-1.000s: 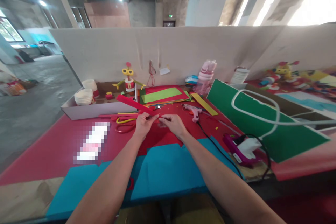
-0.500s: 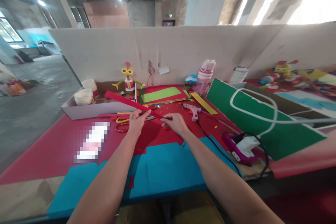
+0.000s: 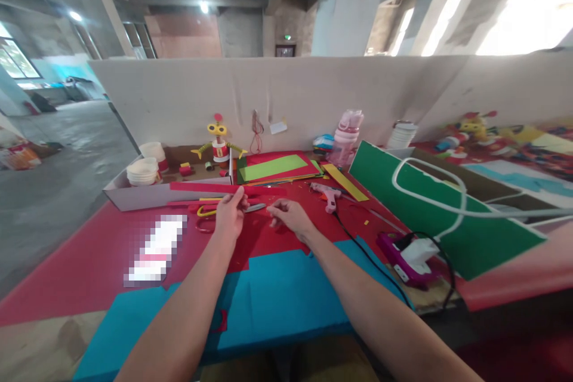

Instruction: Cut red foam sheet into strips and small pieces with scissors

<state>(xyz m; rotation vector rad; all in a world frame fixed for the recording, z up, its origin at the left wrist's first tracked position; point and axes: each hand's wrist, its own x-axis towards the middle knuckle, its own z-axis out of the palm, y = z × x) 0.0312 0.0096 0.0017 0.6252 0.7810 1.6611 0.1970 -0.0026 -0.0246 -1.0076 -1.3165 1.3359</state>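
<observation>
A long red strip lies nearly level in the grip of my left hand, pinched between thumb and fingers. To its right, my right hand has its fingers curled together near the thumb, apart from the strip; anything between the fingertips is too small to make out. Scissors and yellow-handled scissors lie on the red table top behind and beside my left hand. The pink glue gun rests to the right of my hands.
Blue sheets cover the near edge. A white box with paper cups stands left. Coloured sheets and a pink bottle are at the back. A green board and purple power strip sit right.
My right hand has come off the strip and drawn slightly away. The strip has turned from slanting to nearly level in my left hand. The view has tilted up a little.
</observation>
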